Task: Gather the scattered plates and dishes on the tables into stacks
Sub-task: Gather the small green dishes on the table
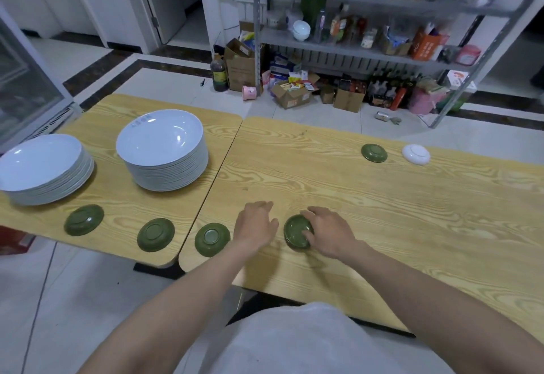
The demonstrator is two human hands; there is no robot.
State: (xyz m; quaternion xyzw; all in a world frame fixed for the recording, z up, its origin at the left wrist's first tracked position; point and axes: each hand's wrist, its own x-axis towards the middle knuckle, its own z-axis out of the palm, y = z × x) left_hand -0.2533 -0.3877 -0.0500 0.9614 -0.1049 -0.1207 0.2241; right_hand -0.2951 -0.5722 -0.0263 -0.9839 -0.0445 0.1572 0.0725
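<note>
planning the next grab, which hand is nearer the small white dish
Right. The right hand, gripping a green bowl, is left of the small white dish; the left hand, farther left.

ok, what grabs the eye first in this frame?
Two piles of white plates on the left table: a taller stack and a lower stack. Then, at the near edge of the right table, the right hand grips an upright green dish, the left hand open beside it. Three upside-down green dishes line the edge to their left.

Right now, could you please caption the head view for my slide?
Right hand grips an upright green dish on the wooden table, left hand open beside it; other small dishes lie upside down.
</note>
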